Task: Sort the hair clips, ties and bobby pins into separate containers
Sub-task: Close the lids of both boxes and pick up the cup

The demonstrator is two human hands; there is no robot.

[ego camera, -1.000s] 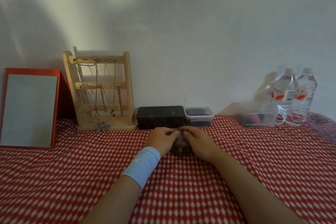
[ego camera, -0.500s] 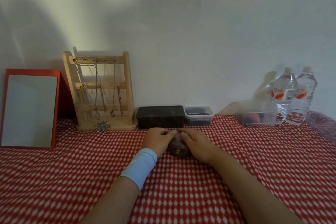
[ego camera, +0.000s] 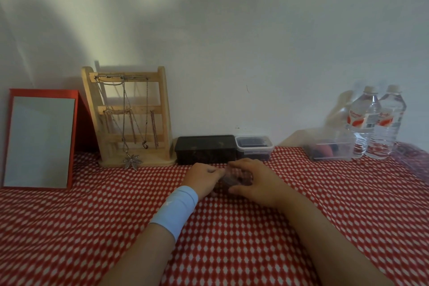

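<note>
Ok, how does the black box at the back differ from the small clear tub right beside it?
The black box is opaque, so its contents are hidden; the small clear tub shows dark items inside. The black box is clearly wider than the tub. Both are rectangular and stand side by side.

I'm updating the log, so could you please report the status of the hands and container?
Left hand and right hand both grip small clear container. Contents blurred, lid state unclear. Black box close behind.
</note>
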